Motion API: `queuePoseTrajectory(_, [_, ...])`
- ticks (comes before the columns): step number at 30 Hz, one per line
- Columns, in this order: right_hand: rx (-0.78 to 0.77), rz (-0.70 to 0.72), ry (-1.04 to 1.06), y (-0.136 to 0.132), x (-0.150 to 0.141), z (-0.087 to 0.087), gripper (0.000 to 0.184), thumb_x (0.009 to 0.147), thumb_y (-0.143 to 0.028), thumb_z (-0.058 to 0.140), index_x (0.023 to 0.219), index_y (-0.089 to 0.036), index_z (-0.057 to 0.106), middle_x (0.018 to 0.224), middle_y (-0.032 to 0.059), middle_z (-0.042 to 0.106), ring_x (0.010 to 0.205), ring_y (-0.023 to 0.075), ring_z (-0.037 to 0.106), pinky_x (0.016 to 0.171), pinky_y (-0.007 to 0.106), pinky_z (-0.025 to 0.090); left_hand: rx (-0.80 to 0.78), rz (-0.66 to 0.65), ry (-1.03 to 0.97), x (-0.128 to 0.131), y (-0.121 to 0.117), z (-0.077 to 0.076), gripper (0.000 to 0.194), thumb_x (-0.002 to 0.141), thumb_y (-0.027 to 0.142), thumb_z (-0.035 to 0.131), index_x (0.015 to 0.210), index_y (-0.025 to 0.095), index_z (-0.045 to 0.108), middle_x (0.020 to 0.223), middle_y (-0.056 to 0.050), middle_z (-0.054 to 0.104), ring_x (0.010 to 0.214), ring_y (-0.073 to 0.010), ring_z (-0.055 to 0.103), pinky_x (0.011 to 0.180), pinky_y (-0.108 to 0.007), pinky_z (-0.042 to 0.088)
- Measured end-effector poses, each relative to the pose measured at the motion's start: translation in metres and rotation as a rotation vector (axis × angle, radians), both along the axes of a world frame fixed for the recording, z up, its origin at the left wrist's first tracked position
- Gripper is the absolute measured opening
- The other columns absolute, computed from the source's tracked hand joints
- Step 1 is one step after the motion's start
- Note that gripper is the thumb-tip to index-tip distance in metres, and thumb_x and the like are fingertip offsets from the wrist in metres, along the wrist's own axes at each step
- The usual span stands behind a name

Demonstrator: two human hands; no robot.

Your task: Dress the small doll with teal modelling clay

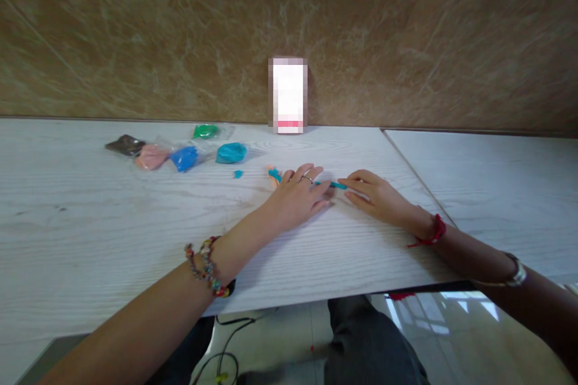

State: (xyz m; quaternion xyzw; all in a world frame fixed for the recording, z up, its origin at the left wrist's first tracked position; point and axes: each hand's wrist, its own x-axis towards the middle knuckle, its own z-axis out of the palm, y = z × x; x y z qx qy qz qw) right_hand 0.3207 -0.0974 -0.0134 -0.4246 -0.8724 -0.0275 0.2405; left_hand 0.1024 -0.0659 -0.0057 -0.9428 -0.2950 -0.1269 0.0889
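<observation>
A thin teal strip of modelling clay (338,185) lies on the white table between my hands. Over its left part rests my left hand (300,192), palm down with fingers spread, hiding that stretch. My right hand (370,194) has the strip's right end between its index finger and thumb. Just left of my left hand is a small teal and orange clay piece (273,174), partly covered by my fingers. A small teal clay scrap (238,174) sits farther left, below a bag of teal clay (231,153).
Bags of green clay (206,131), blue clay (184,159), pink clay (152,157) and dark clay (126,145) lie at the back left. A phone-like object with a blurred screen (289,93) leans on the marbled wall (135,30). Cables (226,349) run across the floor.
</observation>
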Motion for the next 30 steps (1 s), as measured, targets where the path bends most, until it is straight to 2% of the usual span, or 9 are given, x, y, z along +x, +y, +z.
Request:
queuePoseTrajectory(4, [-0.008, 0.004, -0.096, -0.001, 0.006, 0.001, 0.03, 0.086, -0.024, 0.045, 0.111, -0.016, 0.061, 0.095, 0.0115, 0.06, 0.083, 0.0196, 0.057, 0.073, 0.035, 0.051, -0.003, 0.012, 0.019, 0.003, -0.001, 0.001, 0.035, 0.089, 0.04, 0.042, 0.114, 0.019, 0.054, 0.131, -0.013, 0.043, 0.122, -0.0294, 0.035, 0.089, -0.044, 0.038])
queuePoseTrajectory(8, [-0.018, 0.016, -0.143, 0.002, 0.006, 0.0, 0.029, 0.087, -0.025, 0.043, 0.106, -0.015, 0.064, 0.094, 0.0125, 0.06, 0.083, 0.0204, 0.057, 0.072, 0.036, 0.05, 0.009, -0.002, 0.0, 0.007, 0.001, -0.002, 0.037, 0.089, 0.041, 0.04, 0.118, 0.022, 0.051, 0.133, -0.012, 0.042, 0.122, -0.0293, 0.034, 0.088, -0.043, 0.038])
queuePoseTrajectory(12, [-0.049, 0.031, -0.084, 0.006, 0.005, -0.003, 0.029, 0.088, -0.025, 0.042, 0.101, -0.017, 0.066, 0.092, 0.0113, 0.059, 0.084, 0.0196, 0.056, 0.074, 0.035, 0.05, -0.007, 0.008, -0.001, 0.011, 0.004, -0.007, 0.036, 0.09, 0.045, 0.037, 0.115, 0.026, 0.054, 0.134, -0.009, 0.041, 0.123, -0.0292, 0.033, 0.088, -0.043, 0.037])
queuePoseTrajectory(17, [-0.057, 0.04, 0.009, 0.005, 0.011, -0.002, 0.03, 0.088, -0.024, 0.042, 0.109, -0.016, 0.062, 0.094, 0.0105, 0.059, 0.086, 0.0178, 0.057, 0.076, 0.032, 0.051, -0.021, 0.022, 0.0, 0.011, 0.005, -0.008, 0.037, 0.09, 0.045, 0.033, 0.115, 0.027, 0.054, 0.135, -0.009, 0.041, 0.123, -0.03, 0.033, 0.087, -0.044, 0.036])
queuePoseTrajectory(20, [-0.033, 0.012, -0.015, 0.004, 0.015, 0.0, 0.031, 0.087, -0.024, 0.043, 0.111, -0.017, 0.061, 0.094, 0.0102, 0.06, 0.086, 0.0179, 0.057, 0.074, 0.032, 0.051, -0.028, 0.021, -0.003, 0.011, 0.004, -0.007, 0.037, 0.091, 0.045, 0.033, 0.116, 0.027, 0.054, 0.135, -0.009, 0.04, 0.123, -0.0302, 0.032, 0.088, -0.044, 0.035])
queuePoseTrajectory(25, [-0.03, 0.037, -0.088, 0.005, 0.017, -0.001, 0.028, 0.087, -0.026, 0.043, 0.101, -0.019, 0.067, 0.09, 0.0094, 0.059, 0.078, 0.017, 0.056, 0.067, 0.031, 0.051, -0.027, 0.026, 0.001, 0.011, 0.004, -0.007, 0.036, 0.09, 0.044, 0.035, 0.117, 0.028, 0.053, 0.135, -0.009, 0.04, 0.123, -0.0302, 0.033, 0.088, -0.044, 0.035])
queuePoseTrajectory(30, [-0.045, 0.036, -0.024, 0.004, 0.02, -0.002, 0.03, 0.087, -0.026, 0.044, 0.11, -0.02, 0.062, 0.094, 0.0091, 0.059, 0.084, 0.0175, 0.057, 0.073, 0.032, 0.051, -0.021, 0.028, -0.015, 0.01, 0.003, -0.007, 0.036, 0.09, 0.045, 0.034, 0.115, 0.028, 0.054, 0.135, -0.009, 0.04, 0.123, -0.0296, 0.034, 0.087, -0.044, 0.036])
